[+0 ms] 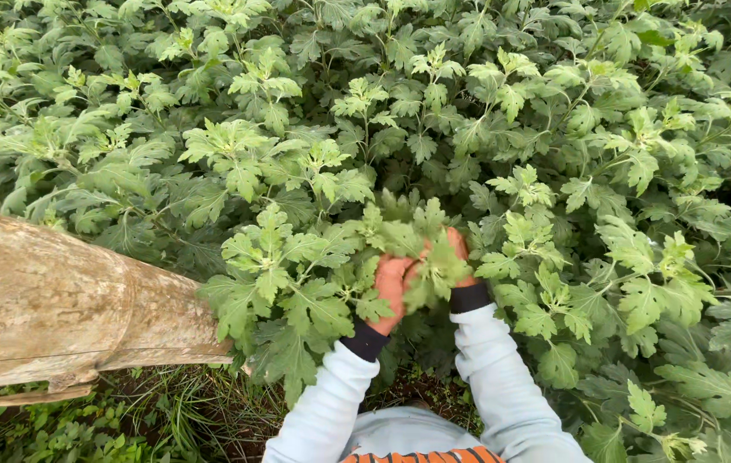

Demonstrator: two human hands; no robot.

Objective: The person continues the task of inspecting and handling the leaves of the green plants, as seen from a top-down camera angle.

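Two hands: both reach into one leafy shoot (421, 244) in front of the person, close together, almost touching
Left hand (391, 291): fingers curled around the stems from the left; leaves cover the fingertips, so whether they pinch a stem I cannot tell
Right hand (460, 257): mostly hidden behind foliage; only the knuckles and wrist show; its grip I cannot tell
Sleeves (502, 386): pale blue with dark cuffs
Plants (554, 129): dense green lobed leaves fill the upper and right parts of the view
Pipe (48, 300): large, weathered, pale brown; lies at the left, its end just beside the shoot
Ground (168, 420): grass and dark soil, bottom left
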